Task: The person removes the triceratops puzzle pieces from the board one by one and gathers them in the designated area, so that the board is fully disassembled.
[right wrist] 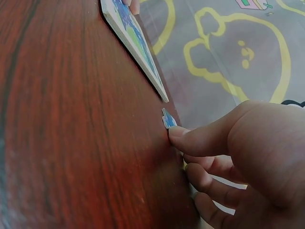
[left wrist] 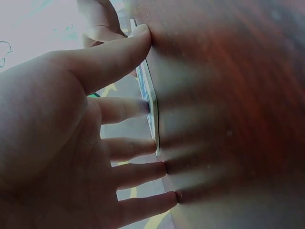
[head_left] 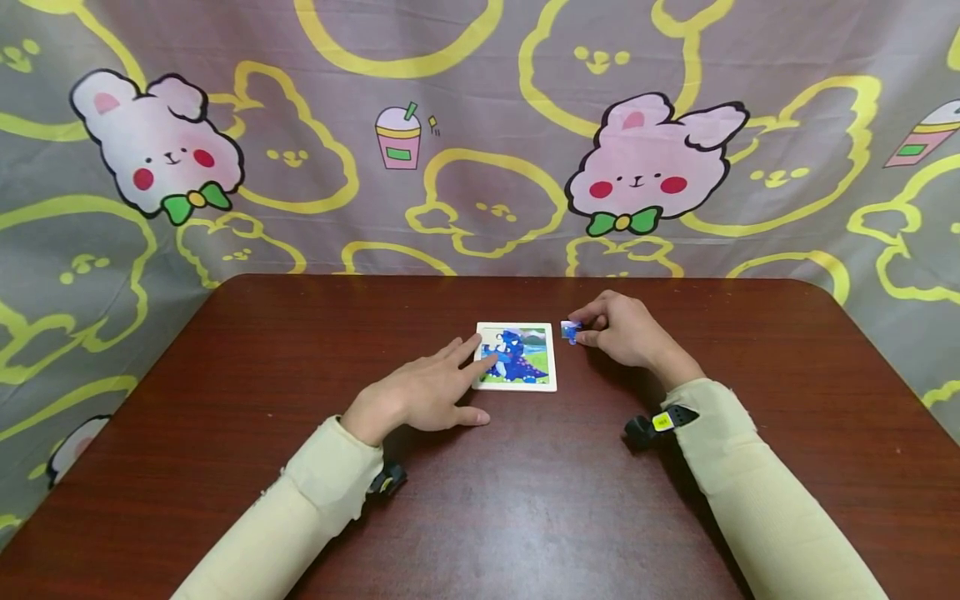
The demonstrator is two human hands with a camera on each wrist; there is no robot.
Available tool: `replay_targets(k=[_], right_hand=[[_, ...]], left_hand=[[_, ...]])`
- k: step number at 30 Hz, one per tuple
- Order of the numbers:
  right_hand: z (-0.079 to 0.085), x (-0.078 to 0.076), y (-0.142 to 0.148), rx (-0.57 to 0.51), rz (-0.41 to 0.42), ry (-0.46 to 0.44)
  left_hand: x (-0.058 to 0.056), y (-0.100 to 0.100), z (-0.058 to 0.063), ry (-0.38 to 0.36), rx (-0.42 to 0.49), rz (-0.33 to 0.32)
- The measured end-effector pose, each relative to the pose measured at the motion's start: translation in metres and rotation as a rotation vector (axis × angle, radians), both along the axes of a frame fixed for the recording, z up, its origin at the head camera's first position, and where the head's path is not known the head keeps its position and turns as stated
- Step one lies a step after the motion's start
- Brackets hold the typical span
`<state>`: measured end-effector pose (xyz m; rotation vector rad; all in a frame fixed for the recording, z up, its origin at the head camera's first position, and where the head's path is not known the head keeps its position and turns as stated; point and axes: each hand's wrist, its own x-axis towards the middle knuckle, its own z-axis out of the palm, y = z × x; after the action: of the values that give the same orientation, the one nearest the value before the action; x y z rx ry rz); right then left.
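Note:
A square jigsaw puzzle with a white frame and a blue dinosaur picture lies flat on the table. At its upper left, part of the pale backing shows. My left hand is spread, with fingertips resting on the puzzle's left side and its thumb on the table. To the right of the frame, my right hand pinches a loose puzzle piece between thumb and fingers, apart from the frame. In the right wrist view the blue piece sits low, near the tabletop, beside the frame's corner.
The dark reddish wooden table extends around both hands. Behind its far edge hangs a grey cloth with cartoon rabbits and yellow outlines. Black straps with small devices sit at both wrists.

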<state>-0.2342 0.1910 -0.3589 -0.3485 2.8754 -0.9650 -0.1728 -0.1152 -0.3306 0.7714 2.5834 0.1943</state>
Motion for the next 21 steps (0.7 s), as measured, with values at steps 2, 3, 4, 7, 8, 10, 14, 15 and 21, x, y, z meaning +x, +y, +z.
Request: replay_targets(k=[2,3,4,7,8,10,14,15,21], right_hand=[[0.0002,-0.0002,0.0007,-0.001,0.002,0.001],[0.0003,-0.0002,0.001,0.0,0.001,0.001],[0.0004,-0.0002,0.0013,0.001,0.001,0.0],[0.0008,-0.0004,0.002,0.009,0.002,0.0],[0.001,-0.0004,0.0021,0.011,0.002,-0.001],[0.0012,-0.0005,0.0023,0.016,0.005,0.0],[0.0017,0.0001,0.0026,0.023,0.018,-0.001],[0.0019,0.0003,0.0027,0.024,0.023,-0.002],[0.0049,0.0001,0.0013,0.016,0.03,-0.003]], left_hand=[[0.0,0.0004,0.0,0.002,0.001,-0.001],[-0.0001,0.0006,0.0,0.003,0.002,-0.001],[-0.0001,0.0008,-0.0001,0.004,0.002,-0.002],[-0.0004,0.0013,-0.0004,0.008,0.001,-0.002],[-0.0004,0.0015,-0.0004,0.009,0.001,-0.002],[-0.0005,0.0016,-0.0005,0.01,-0.001,-0.002],[-0.0005,0.0015,-0.0005,0.009,-0.002,-0.003],[-0.0004,0.0013,-0.0005,0.008,-0.003,-0.004],[-0.0002,0.0001,-0.0002,0.008,-0.006,-0.006]])
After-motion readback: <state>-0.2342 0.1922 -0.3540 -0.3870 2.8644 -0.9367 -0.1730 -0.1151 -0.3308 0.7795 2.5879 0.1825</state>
